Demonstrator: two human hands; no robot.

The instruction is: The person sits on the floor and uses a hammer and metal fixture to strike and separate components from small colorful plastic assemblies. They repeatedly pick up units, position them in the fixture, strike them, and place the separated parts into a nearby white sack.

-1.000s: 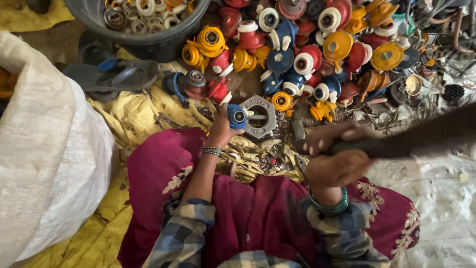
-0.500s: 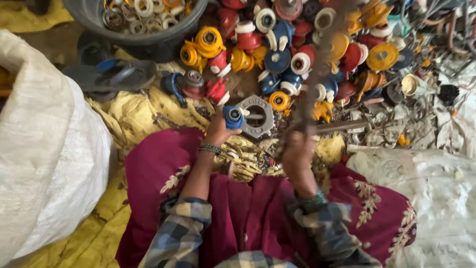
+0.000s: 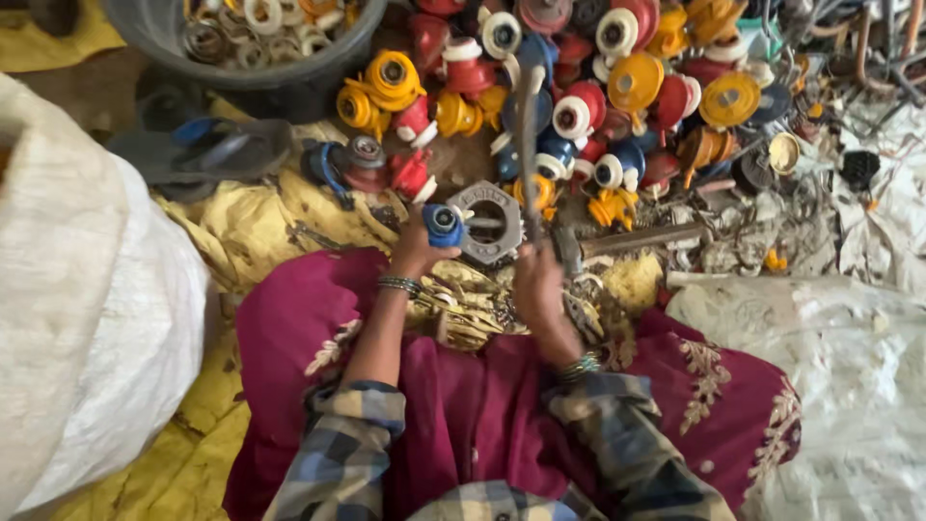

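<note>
My left hand (image 3: pixel 417 253) grips a blue spool-shaped plastic part (image 3: pixel 444 224) and rests it against a grey hexagonal metal block (image 3: pixel 488 224) on the ground. My right hand (image 3: pixel 537 287) is closed around the handle of a hammer (image 3: pixel 528 145), which stands raised and blurred over the pile. Both wrists wear bangles. My lap is covered in maroon cloth with gold embroidery (image 3: pixel 463 386).
A heap of red, yellow, blue and white plastic spools (image 3: pixel 598 87) lies ahead. A dark tub of metal rings (image 3: pixel 251 39) stands at top left, a sandal (image 3: pixel 207 145) below it. A white sack (image 3: pixel 87 318) fills the left; scrap metal (image 3: pixel 772 193) lies right.
My right hand swung the hammer from a low sideways position on the right up to a raised, upright one. My left hand kept the blue part on the metal block.
</note>
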